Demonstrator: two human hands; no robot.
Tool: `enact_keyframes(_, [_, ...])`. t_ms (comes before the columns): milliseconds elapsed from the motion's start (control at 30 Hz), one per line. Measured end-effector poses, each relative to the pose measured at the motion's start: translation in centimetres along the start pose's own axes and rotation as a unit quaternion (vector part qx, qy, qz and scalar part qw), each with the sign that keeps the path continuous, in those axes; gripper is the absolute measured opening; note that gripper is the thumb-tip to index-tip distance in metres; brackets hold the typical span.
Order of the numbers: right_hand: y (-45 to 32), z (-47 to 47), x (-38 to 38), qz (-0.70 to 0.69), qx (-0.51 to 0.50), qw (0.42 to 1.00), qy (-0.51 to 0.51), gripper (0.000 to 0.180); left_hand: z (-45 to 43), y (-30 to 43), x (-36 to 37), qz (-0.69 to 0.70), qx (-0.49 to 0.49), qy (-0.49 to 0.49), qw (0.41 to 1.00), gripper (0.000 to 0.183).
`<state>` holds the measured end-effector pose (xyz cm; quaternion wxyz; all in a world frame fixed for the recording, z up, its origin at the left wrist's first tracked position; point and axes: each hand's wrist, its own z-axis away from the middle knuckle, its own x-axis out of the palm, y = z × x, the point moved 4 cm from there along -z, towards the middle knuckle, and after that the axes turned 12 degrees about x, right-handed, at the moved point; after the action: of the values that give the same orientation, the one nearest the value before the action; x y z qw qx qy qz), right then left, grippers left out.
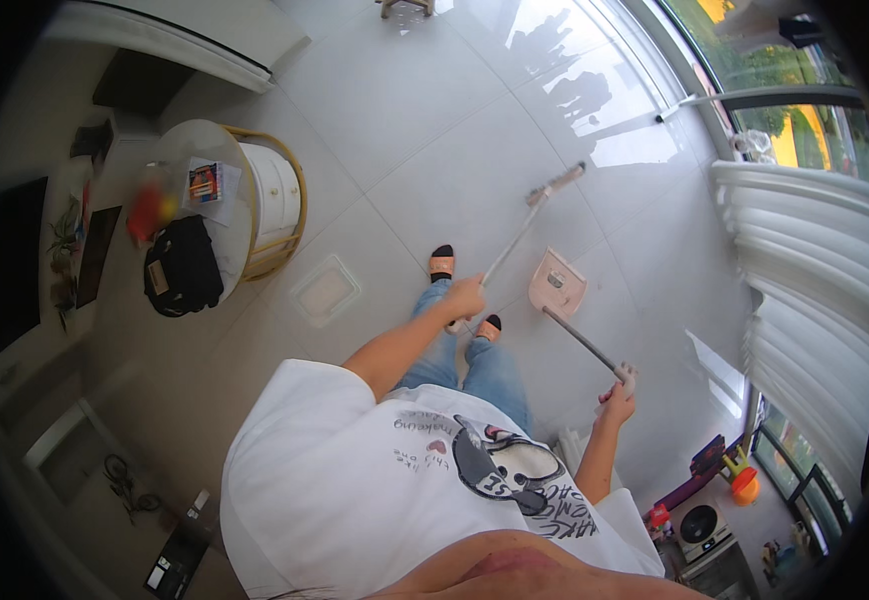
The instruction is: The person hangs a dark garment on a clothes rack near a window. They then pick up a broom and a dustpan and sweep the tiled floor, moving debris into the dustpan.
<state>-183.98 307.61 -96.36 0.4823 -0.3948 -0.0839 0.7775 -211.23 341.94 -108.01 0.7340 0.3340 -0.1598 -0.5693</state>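
Observation:
My left hand (466, 296) grips the pale handle of a broom (513, 240). The broom's pinkish head (556, 184) is on the tiled floor, ahead and to the right of my feet. In my right hand (616, 406) is the light grip of a long-handled dustpan, whose grey pole (581, 334) slants forward and left. Its pink pan (563, 283) is at floor level, nearer to me than the broom head and apart from it. My feet, in peach slippers (442, 264) over dark socks, stand left of the pan.
On my left is a rounded cabinet table (273, 191) with white drawers, bearing a black bag (183, 266) and papers. A translucent rectangular object (327, 291) lies on the floor near it. White curtains (794, 247) hang by the windows at right. Stool legs (407, 7) show far ahead.

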Motion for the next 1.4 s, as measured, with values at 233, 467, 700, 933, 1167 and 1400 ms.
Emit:
enact_keyframes(233, [-3.5,2.4,6.0,-0.012,0.006,1.000,0.000,0.016,-2.5,-1.9,-20.6,-0.160,-0.139,0.120,0.970,0.076])
enact_keyframes(467, [-7.7,1.0,10.7,-0.071,0.031,0.996,-0.033,0.014,-9.7,1.0,-31.3,-0.242,-0.191,0.089,0.947,0.080])
enact_keyframes(700, [-9.8,-5.9,12.5,-0.176,0.117,0.976,-0.054,0.006,-15.5,4.0,-17.2,-0.246,-0.061,0.078,0.964,0.062])
enact_keyframes(933, [-23.0,-5.0,21.7,-0.119,0.070,0.989,-0.053,0.027,-18.3,13.3,-26.1,-0.116,0.013,-0.034,0.993,0.032])
enact_keyframes(1167, [-36.0,-5.0,33.1,-0.030,-0.038,0.999,0.004,0.009,-15.4,14.9,-40.4,0.100,0.008,0.136,0.986,0.037])
enact_keyframes(1400, [-49.0,-4.4,45.2,-0.002,-0.083,0.996,0.012,0.005,-9.4,12.8,-56.3,0.175,-0.046,0.160,0.970,0.072])
